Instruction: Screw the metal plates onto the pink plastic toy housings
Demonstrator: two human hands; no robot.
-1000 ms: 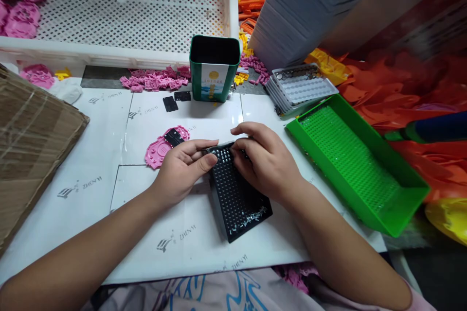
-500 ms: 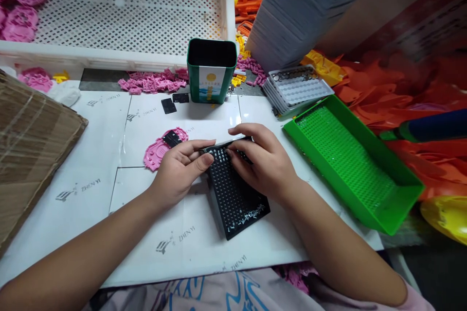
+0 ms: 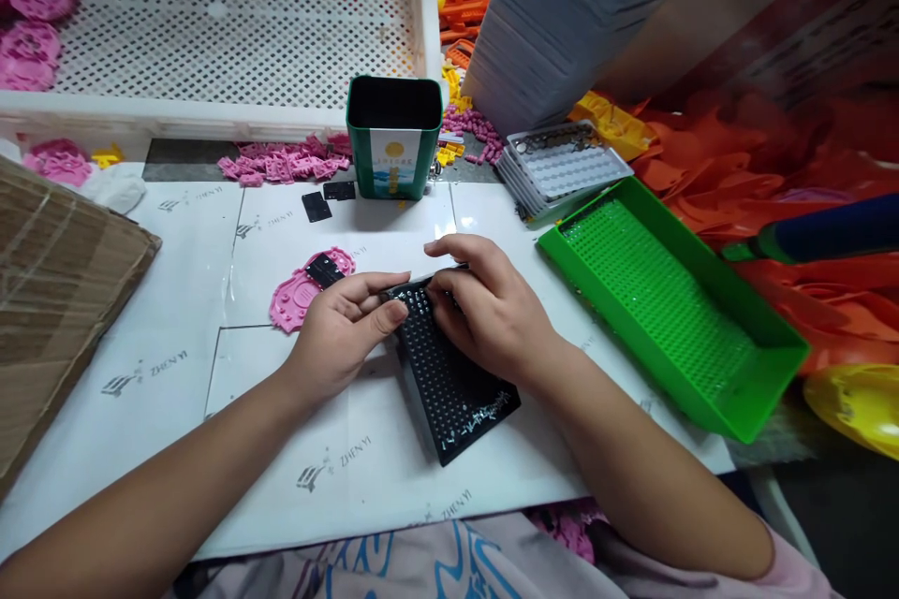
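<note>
A black tray [image 3: 456, 384] with rows of small raised dots and loose shiny bits near its lower edge lies tilted on the white sheet. My left hand [image 3: 344, 328] grips its upper left corner between thumb and fingers. Over the tray's upper right part, my right hand [image 3: 484, 309] has thumb and forefinger pinched together at the dots; whatever they hold is too small to make out. Left of my left hand sits a pink plastic part [image 3: 291, 302] with a black piece [image 3: 324, 270] on it. Two more black plates [image 3: 316, 207] rest farther back.
A green tin [image 3: 394, 145] stands at the back, beside pink pieces [image 3: 287, 161]. Right are a green tray [image 3: 667, 299], stacked white trays [image 3: 562, 159] and a tall white stack [image 3: 562, 19]. A cardboard box [image 3: 63, 299] is left, a perforated crate [image 3: 239, 108] behind.
The whole view has shifted slightly, so most things appear a little farther left. My right hand's pinch has moved slightly left over the tray; my left hand keeps its hold.
</note>
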